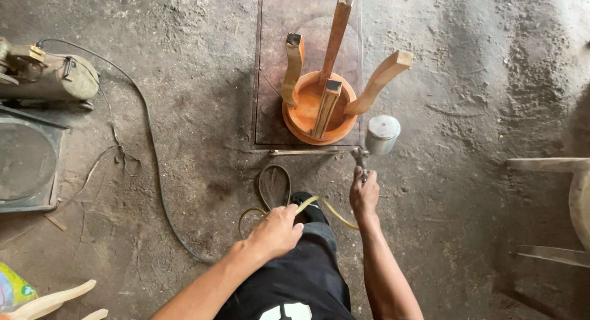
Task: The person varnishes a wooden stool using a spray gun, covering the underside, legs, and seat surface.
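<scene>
Gleaming silver-cupped spray gun in right grip, yellowish hose in left grip.

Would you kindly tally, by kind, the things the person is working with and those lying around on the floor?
Upturned wooden stool: 1
Stool legs: 4
Spray gun in the right hand: 1
Yellowish hose under the left hand: 1
Board beneath the stool: 1
Compressor tank: 1
Black cable: 1
Total: 10

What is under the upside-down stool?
The stool stands seat-down on a flat brown board lying on the dusty floor. The seat covers the middle of the board, so that part cannot be seen.
</scene>
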